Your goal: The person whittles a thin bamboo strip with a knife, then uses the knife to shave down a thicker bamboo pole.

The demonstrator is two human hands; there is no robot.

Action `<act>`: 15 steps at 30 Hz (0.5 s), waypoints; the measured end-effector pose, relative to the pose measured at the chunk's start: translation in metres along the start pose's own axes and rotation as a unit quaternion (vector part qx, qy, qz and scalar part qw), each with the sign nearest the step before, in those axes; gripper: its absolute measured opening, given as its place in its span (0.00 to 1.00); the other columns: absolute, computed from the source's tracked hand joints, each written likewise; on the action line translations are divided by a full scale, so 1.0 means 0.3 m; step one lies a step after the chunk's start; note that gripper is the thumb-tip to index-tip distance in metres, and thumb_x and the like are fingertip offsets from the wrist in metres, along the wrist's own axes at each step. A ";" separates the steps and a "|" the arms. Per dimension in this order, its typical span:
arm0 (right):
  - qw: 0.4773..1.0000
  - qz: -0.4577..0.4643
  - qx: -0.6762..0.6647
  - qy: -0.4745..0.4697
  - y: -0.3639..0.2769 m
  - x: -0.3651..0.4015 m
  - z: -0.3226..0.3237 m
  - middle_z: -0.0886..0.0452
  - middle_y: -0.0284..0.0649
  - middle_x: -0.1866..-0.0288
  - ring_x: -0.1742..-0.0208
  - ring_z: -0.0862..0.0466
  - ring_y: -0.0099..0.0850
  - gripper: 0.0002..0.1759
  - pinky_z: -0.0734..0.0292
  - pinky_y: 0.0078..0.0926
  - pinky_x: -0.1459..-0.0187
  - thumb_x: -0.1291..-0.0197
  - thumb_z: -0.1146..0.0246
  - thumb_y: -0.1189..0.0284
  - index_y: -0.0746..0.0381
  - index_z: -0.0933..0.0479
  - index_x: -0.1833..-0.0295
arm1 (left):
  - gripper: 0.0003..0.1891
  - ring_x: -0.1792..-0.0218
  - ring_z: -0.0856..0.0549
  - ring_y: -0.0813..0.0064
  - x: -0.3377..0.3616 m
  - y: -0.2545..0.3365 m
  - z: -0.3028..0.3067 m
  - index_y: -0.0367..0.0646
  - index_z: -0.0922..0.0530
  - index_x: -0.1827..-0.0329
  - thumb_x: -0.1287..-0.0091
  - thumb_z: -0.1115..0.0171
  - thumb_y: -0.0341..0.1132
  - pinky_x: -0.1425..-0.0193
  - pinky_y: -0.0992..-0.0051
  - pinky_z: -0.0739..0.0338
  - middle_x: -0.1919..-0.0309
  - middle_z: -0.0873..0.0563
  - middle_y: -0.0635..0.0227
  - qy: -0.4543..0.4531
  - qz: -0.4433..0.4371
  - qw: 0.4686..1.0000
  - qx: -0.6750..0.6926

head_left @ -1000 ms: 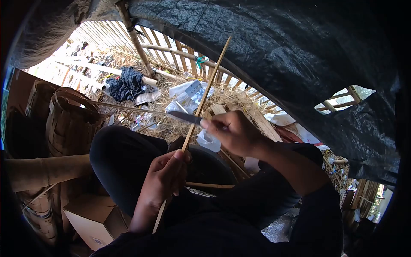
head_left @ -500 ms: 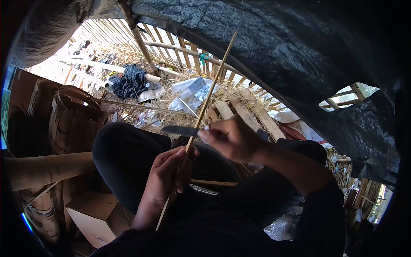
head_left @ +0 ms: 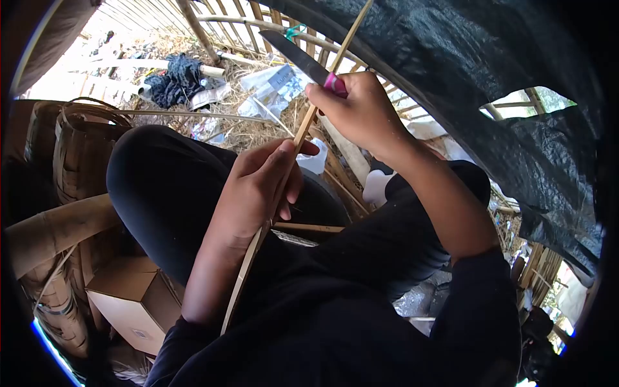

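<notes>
A long, thin bamboo strip (head_left: pixel 305 126) slants up from my lap toward the top of the head view. My left hand (head_left: pixel 263 180) grips it around its lower middle, thumb along the strip. Higher up, my right hand (head_left: pixel 361 109) is closed on a knife (head_left: pixel 298 55) with a pink handle. The dark blade points up and left and crosses the strip close to the fingers. Most of the handle is hidden inside the right hand.
Woven bamboo baskets (head_left: pixel 77 151), a thick bamboo pole (head_left: pixel 64 238) and a cardboard box (head_left: pixel 132 300) stand at my left. A black tarp (head_left: pixel 451 71) hangs at the upper right. Straw, plastic bags (head_left: pixel 274 87) and dark cloth (head_left: pixel 177 80) litter the ground ahead.
My right hand and the knife have moved up along the strip, and the blade has tilted upward. My left hand, still around the strip, sits higher in view. The view has shifted slightly.
</notes>
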State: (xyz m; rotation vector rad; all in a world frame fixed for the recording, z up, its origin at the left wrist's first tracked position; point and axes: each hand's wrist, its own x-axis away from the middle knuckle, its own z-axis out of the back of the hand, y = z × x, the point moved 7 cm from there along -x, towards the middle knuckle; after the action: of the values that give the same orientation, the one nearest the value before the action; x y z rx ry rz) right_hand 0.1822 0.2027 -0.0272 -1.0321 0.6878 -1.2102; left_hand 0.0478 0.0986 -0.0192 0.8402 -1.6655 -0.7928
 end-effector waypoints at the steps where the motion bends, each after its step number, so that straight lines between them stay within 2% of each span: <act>1: 1.000 0.011 0.003 0.002 -0.017 0.003 0.010 0.28 0.33 0.89 0.85 0.29 0.21 0.20 0.34 0.28 0.79 0.42 0.36 0.62 0.64 0.24 0.81 | 0.21 0.88 0.31 0.84 0.006 0.003 0.000 0.30 0.23 0.49 0.22 0.55 0.43 0.84 0.85 0.39 0.85 0.30 0.73 0.002 0.011 1.000 0.007; 5: 0.999 0.041 0.023 0.005 -0.056 -0.004 0.056 0.28 0.33 0.89 0.85 0.30 0.20 0.21 0.34 0.28 0.79 0.42 0.36 0.61 0.65 0.24 0.80 | 0.21 0.87 0.28 0.83 0.048 0.012 0.000 0.30 0.24 0.51 0.22 0.56 0.43 0.84 0.85 0.36 0.83 0.27 0.71 -0.023 0.010 1.000 0.015; 7: 0.998 0.044 0.009 0.037 -0.032 -0.015 0.088 0.27 0.34 0.88 0.83 0.29 0.19 0.20 0.34 0.28 0.78 0.41 0.36 0.61 0.66 0.23 0.78 | 0.20 0.89 0.28 0.83 0.066 0.005 0.006 0.31 0.24 0.52 0.22 0.57 0.43 0.86 0.85 0.36 0.83 0.26 0.70 -0.027 -0.006 0.999 0.029; 8: 0.999 0.040 0.006 0.031 -0.015 -0.020 0.098 0.28 0.23 0.81 0.77 0.34 0.13 0.19 0.40 0.22 0.75 0.35 0.36 0.62 0.63 0.23 0.76 | 0.20 0.90 0.29 0.82 0.079 -0.008 0.004 0.32 0.25 0.53 0.21 0.57 0.43 0.88 0.85 0.37 0.83 0.26 0.70 -0.037 0.017 0.999 0.027; 11: 0.995 0.071 -0.008 0.069 0.024 -0.052 0.134 0.27 0.23 0.81 0.77 0.34 0.12 0.19 0.40 0.21 0.75 0.35 0.35 0.63 0.62 0.24 0.76 | 0.20 0.92 0.31 0.82 0.103 -0.027 -0.012 0.34 0.26 0.56 0.20 0.59 0.44 0.90 0.85 0.38 0.84 0.28 0.70 -0.050 0.050 0.997 0.032; 13: 0.993 0.084 0.005 0.078 0.029 -0.057 0.141 0.30 0.23 0.82 0.77 0.35 0.13 0.21 0.40 0.22 0.75 0.32 0.38 0.61 0.61 0.25 0.75 | 0.19 0.89 0.28 0.83 0.094 -0.058 -0.014 0.38 0.27 0.53 0.19 0.60 0.45 0.88 0.86 0.36 0.80 0.25 0.71 -0.099 0.050 0.991 0.078; 14: 0.991 0.123 0.014 0.053 0.013 -0.050 0.137 0.32 0.23 0.82 0.77 0.35 0.14 0.24 0.40 0.22 0.74 0.29 0.43 0.56 0.61 0.26 0.75 | 0.19 0.90 0.29 0.84 0.089 -0.066 -0.013 0.38 0.26 0.56 0.20 0.59 0.44 0.88 0.86 0.37 0.82 0.27 0.71 -0.092 0.060 0.985 0.131; 15: 0.986 0.162 0.024 0.029 -0.010 -0.038 0.133 0.34 0.24 0.82 0.77 0.36 0.15 0.27 0.40 0.22 0.73 0.27 0.47 0.52 0.61 0.28 0.75 | 0.19 0.90 0.29 0.84 0.087 -0.063 -0.010 0.38 0.26 0.56 0.20 0.59 0.44 0.88 0.86 0.37 0.82 0.27 0.71 -0.093 0.057 0.986 0.127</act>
State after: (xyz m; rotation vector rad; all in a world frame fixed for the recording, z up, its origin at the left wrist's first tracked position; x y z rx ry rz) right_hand 0.2129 0.2241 -0.0093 -0.8111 0.8321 -0.9710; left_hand 0.0483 0.0662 -0.0211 0.8564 -1.9931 -0.6028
